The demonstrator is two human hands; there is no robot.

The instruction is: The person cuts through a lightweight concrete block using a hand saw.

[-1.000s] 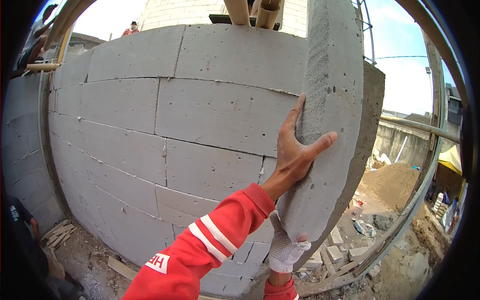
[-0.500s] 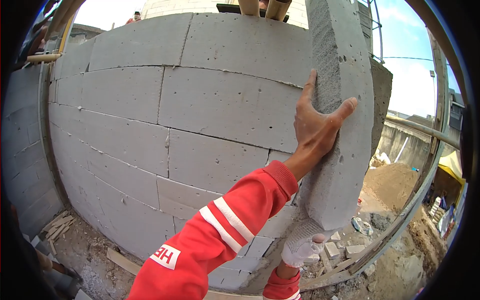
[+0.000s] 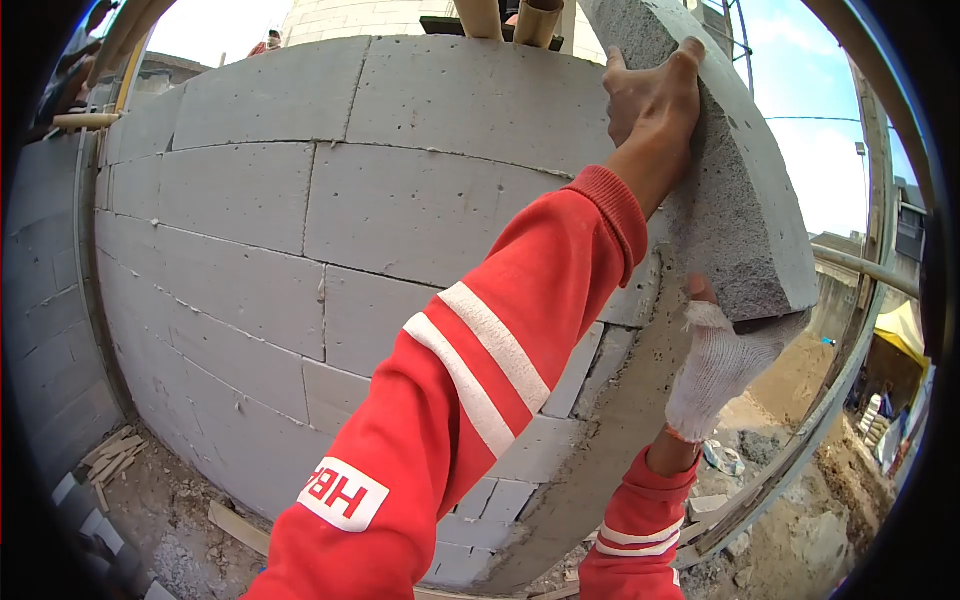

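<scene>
A long grey aerated concrete block (image 3: 740, 200) stands on end, tilted, at the right end of the block wall (image 3: 430, 190). My left hand (image 3: 655, 100), bare, grips it higher up, with the thumb over its edge. Under the block's lower end is my right hand (image 3: 725, 360) in a white knitted glove, the bare thumb showing at the near side; its other fingers are hidden beneath the block. Below, a rough grey concrete strip (image 3: 610, 440) runs down the wall's end. The block's top leaves the view.
Bamboo poles (image 3: 538, 22) rise behind the wall top. A timber post (image 3: 873, 160) and a horizontal pole (image 3: 865, 270) stand at right. Wood scraps (image 3: 112, 458) lie at lower left. People are partly visible at upper left. Rubble and a yellow canopy (image 3: 905, 330) are at right.
The block has risen and its lower end has swung to the right, so it now leans. Both hands have moved upward with it, the gloved one also rightward.
</scene>
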